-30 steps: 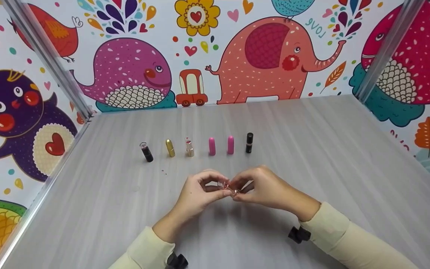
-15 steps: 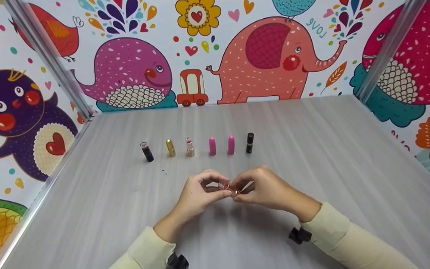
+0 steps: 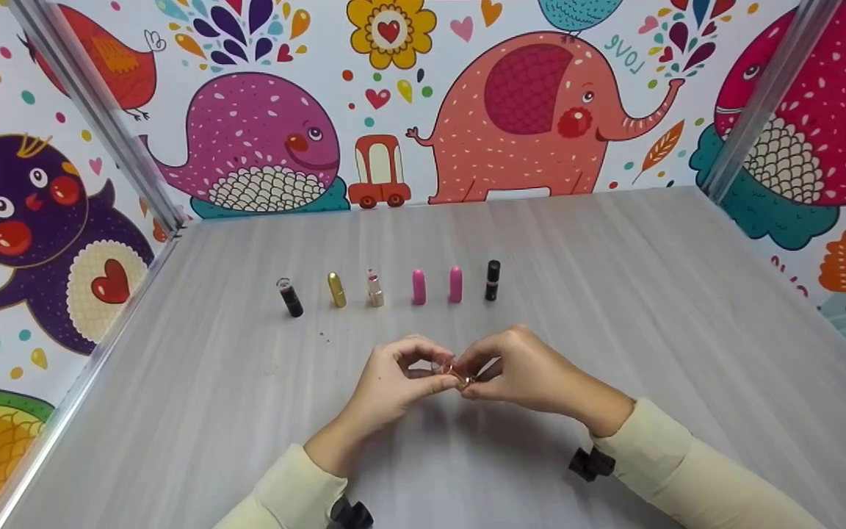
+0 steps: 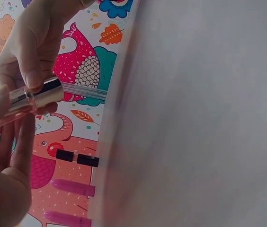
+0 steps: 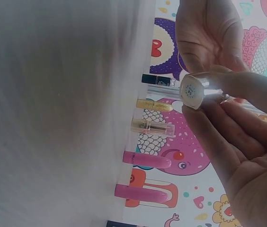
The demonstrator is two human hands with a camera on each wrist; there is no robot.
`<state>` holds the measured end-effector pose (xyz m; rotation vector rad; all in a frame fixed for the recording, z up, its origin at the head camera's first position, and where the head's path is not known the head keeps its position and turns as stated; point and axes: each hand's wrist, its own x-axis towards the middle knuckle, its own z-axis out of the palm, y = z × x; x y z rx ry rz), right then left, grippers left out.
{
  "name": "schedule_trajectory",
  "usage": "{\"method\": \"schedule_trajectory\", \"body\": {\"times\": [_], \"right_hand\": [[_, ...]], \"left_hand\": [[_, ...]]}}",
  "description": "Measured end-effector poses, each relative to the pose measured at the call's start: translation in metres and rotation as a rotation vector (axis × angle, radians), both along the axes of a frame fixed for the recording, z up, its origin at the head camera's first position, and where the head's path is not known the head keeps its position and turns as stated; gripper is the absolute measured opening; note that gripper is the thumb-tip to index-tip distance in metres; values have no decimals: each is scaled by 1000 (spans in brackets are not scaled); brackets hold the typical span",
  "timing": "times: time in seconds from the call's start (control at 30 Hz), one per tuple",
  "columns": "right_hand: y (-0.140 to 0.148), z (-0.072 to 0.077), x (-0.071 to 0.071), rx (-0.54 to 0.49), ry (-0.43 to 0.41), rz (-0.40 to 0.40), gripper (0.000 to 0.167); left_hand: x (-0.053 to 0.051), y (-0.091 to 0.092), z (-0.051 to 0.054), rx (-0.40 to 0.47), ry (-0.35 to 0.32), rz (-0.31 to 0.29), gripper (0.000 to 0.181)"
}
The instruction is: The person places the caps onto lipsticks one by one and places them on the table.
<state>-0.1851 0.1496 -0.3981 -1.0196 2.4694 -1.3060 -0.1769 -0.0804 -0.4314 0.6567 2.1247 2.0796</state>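
Both hands meet above the near middle of the table around one lipstick, a shiny rose-gold tube with a clear cap. My left hand pinches the clear end between thumb and fingers. From the other side, my right hand grips the metallic base between thumb and fingertips. The right wrist view shows the flat base end with a small round label. Fingers cover much of the lipstick, so I cannot tell how far the cap sits on the base.
Beyond the hands, several lipsticks stand in a row: a black one with a clear top, a gold one, a pale gold one with a clear cap, two pink ones, and a black one. Small red specks dot the table.
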Motion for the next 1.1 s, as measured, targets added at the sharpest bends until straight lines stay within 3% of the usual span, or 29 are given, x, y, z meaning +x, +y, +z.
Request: {"method": "schedule_trajectory", "body": {"times": [0.87, 1.1], "right_hand": [[1, -2, -5, 7, 29, -11, 11], [11, -1, -15, 9, 20, -87, 14]], "left_hand": [[2, 0, 7, -23, -22, 39, 32], [-3, -7, 11, -47, 1, 103, 25]]}}
